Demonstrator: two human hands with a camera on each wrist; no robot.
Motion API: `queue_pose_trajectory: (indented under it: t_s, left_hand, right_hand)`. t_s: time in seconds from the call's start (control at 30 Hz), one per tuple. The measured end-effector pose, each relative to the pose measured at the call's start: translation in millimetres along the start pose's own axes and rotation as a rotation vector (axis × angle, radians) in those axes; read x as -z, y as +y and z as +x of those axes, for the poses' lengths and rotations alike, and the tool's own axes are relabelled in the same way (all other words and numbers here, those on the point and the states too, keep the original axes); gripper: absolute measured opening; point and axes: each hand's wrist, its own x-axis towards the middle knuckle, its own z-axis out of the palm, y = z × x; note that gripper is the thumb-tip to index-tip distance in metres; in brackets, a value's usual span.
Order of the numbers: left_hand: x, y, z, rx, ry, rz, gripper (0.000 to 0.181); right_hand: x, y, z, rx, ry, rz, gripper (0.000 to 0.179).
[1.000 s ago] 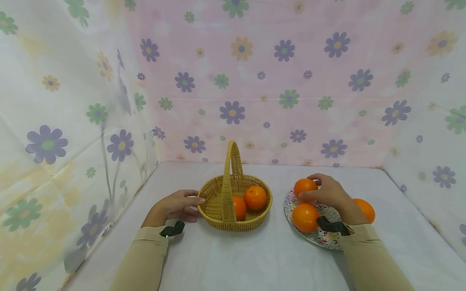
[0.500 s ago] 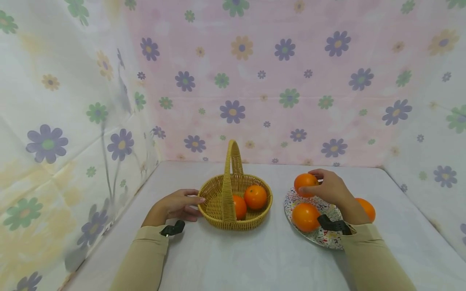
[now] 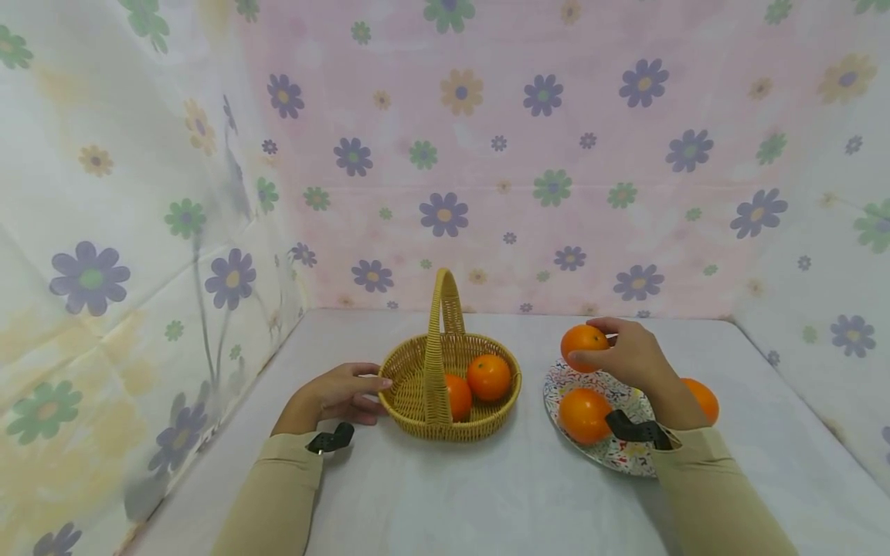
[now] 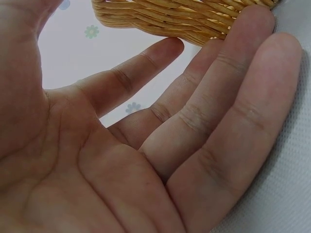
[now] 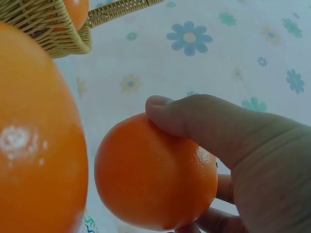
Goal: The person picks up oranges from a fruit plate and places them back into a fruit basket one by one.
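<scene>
My right hand [image 3: 636, 359] grips an orange [image 3: 582, 347] between thumb and fingers, above the far left part of the patterned plate [image 3: 629, 459]. In the right wrist view, the thumb lies over this orange [image 5: 155, 174] and fingertips show behind it. A second orange [image 3: 585, 415] sits on the plate, looming large at the left of that view. My left hand [image 3: 337, 392] touches the left side of the wicker basket [image 3: 452, 432], its thumb at the rim. In the left wrist view, its fairly straight fingers [image 4: 209, 97] reach the woven wall.
Inside the basket lie two oranges [image 3: 489, 378], one partly behind the tall handle [image 3: 436, 363]. Another orange [image 3: 701, 401] is at the plate's right, partly hidden by the right wrist. Floral cloth [image 3: 514, 177] walls the white table [image 3: 480, 502] at the back and sides.
My right hand has raised its orange a little, off the plate. My left hand and the basket have stayed in place.
</scene>
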Motion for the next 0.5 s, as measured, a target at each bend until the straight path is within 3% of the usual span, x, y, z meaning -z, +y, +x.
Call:
queue_pose_trajectory:
  t_s: [0.17, 0.5]
  left_hand:
    - [0.2, 2.8, -0.6, 0.001, 0.005, 0.002, 0.073]
    - [-0.6, 0.4, -0.2, -0.003, 0.010, -0.001, 0.075]
  right_hand:
    - [2, -5, 1.8, -0.002, 0.019, -0.007, 0.094]
    - [-10, -18, 9.1, 0.086, 0.044, -0.006, 0.084]
